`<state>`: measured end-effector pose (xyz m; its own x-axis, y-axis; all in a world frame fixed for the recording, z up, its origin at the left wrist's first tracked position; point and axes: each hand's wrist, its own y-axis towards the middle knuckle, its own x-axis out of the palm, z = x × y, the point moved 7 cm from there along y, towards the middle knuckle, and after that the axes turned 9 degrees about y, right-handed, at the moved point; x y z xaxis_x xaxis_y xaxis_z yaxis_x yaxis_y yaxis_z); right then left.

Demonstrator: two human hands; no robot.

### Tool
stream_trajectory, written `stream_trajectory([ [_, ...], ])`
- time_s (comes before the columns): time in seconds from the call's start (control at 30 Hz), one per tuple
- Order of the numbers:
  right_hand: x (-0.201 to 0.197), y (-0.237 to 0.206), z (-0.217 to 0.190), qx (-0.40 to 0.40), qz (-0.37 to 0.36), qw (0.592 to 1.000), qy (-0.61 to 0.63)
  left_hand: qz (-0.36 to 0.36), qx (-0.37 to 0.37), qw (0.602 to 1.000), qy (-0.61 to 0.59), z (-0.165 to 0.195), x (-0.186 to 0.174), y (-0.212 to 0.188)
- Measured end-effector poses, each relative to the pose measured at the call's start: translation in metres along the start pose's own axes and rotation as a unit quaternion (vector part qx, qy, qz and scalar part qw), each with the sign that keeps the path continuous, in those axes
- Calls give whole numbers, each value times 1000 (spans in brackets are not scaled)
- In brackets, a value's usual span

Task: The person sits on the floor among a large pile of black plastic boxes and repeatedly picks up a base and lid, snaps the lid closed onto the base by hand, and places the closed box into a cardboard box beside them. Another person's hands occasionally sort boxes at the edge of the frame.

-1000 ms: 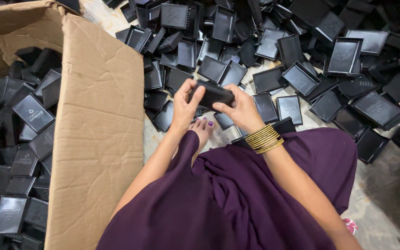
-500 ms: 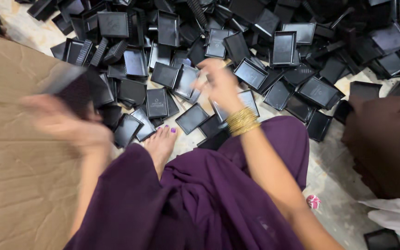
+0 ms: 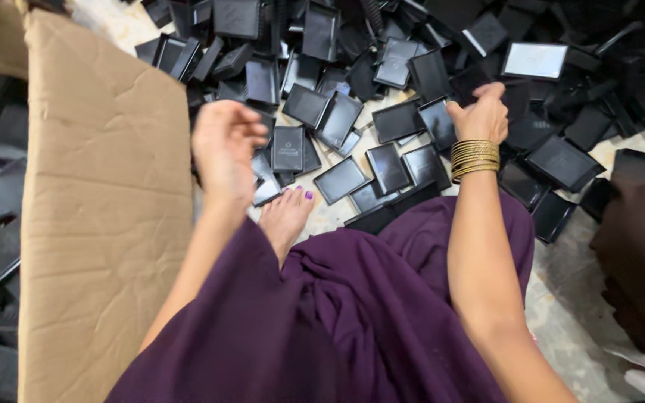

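Fingers of right hand (image 3: pixel 479 112) touch black trays (image 3: pixel 442 119).

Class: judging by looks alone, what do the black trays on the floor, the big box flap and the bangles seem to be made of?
Black trays: probably thin moulded plastic, since their flat faces give a glossy reflection.
Box flap: brown cardboard, matte, creased and dented.
Bangles on the right hand's wrist: likely metal, gold-coloured and shiny.

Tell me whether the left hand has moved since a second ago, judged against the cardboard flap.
Yes. The left hand, earlier at the middle gripping a black rectangular tray with the right, has swung left and now hangs empty at the brown cardboard flap edge.
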<state>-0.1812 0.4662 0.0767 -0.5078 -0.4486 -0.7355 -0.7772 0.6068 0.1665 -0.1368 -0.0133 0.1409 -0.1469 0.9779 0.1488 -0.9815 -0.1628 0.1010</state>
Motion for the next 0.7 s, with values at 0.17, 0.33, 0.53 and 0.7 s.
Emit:
stream_trajectory([
  [0.17, -4, 11, 3, -15, 16, 998, -58, -44, -114, 988, -95, -21, 24, 10],
  [0.33, -15, -12, -33, -101, -40, 993, 45, -37, -122, 992, -5, -28, 27, -1],
  [0.53, 19, -143, -167, -199, -402, 812, 373, -121, -351, 923, -99, -51, 64, -32],
  [0.7, 39, -193, -230, -253, -463, 744, 410, -53, -130, 976, -164, -36, 34, -8],
])
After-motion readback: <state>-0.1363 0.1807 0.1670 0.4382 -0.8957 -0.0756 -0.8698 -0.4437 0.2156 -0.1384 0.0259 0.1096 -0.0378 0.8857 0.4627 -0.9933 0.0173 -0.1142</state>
